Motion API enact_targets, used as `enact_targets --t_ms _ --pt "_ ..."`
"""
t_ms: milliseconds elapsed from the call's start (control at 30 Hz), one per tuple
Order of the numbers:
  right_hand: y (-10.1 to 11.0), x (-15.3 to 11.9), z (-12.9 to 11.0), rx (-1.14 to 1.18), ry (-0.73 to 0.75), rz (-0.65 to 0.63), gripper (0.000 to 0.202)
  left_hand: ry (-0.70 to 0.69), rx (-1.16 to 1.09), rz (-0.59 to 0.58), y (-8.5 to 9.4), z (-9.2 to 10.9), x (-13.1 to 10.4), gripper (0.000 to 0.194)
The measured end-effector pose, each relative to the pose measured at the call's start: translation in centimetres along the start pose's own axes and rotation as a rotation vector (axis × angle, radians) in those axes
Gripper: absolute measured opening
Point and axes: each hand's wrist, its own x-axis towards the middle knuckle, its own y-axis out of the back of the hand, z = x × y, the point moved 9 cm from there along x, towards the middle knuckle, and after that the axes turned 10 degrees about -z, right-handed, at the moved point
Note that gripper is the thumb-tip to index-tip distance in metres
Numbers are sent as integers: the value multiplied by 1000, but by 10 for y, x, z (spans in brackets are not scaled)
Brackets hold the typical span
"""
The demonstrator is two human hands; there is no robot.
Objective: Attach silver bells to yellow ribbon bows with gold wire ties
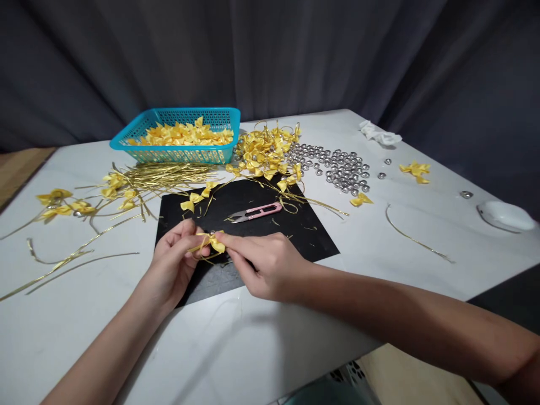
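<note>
Dark curtain [274, 56] right across the back, and in front of it the white table [442, 225]. A black mat [314, 244] lies on it, reaching towards the near edge. Blue basket [177, 148] up by the table's far edge, left of the middle, loaded with yellow bows [185, 134].

Now the hands, above the mat's near left part! Left hand [175, 259] pinched nearly closed, thumb against fingers, with a yellow bow [217, 243] and its gold cord in its grip. Right hand [270, 264] half curled, index fingertip touching that bow; whether its thumb grips too, I can't tell.

Gold cords [164, 175] in a bundle just in front of the basket; a tangled heap of corded bows [261, 152] to the basket's right, beyond the mat's far edge. Crumpled tissue [377, 134] near the table's far right corner, a white dish [506, 215] by its right edge.

Pink-handled scissors [248, 214] lie mid-mat, blades pointing left. Silver beads [343, 169] spread right of the heap, and one more bead [212, 232] shows on the bow in hand.
</note>
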Motion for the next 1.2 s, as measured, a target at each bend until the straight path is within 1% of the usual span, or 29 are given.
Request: enact_targets --t_ms 67,200,267,333,500,633,767,833,1033,1100,1200 --pt "-2 1 0 6 -14 -23 34 -7 9 4 1 1 0 31" --pt "-10 2 7 59 -154 -137 34 0 62 -13 0 0 -2 31" --pt "-13 2 7 115 -187 -164 35 -2 72 -20 0 0 -2 31" --pt "-14 2 6 156 -188 -161 36 -12 67 -19 0 0 -2 31" --pt "-11 1 6 169 -174 -97 34 -33 73 -22 -1 1 -2 30" --pt "-9 1 9 179 -189 -92 25 -26 96 -32 -4 1 -2 32" --pt "-9 2 10 184 -199 -103 23 -13 109 -30 -4 1 -2 33" --pt "-11 2 12 228 -218 -118 22 -13 107 -25 -3 1 -3 32" --pt "-18 -1 20 395 -342 -141 15 -18 106 -31 -6 1 -6 33" --pt "-20 -1 22 420 -361 -144 17 -25 109 -37 -7 0 -6 33" --pt "-19 0 24 457 -356 -140 25 -36 118 -26 -7 -1 -5 34"
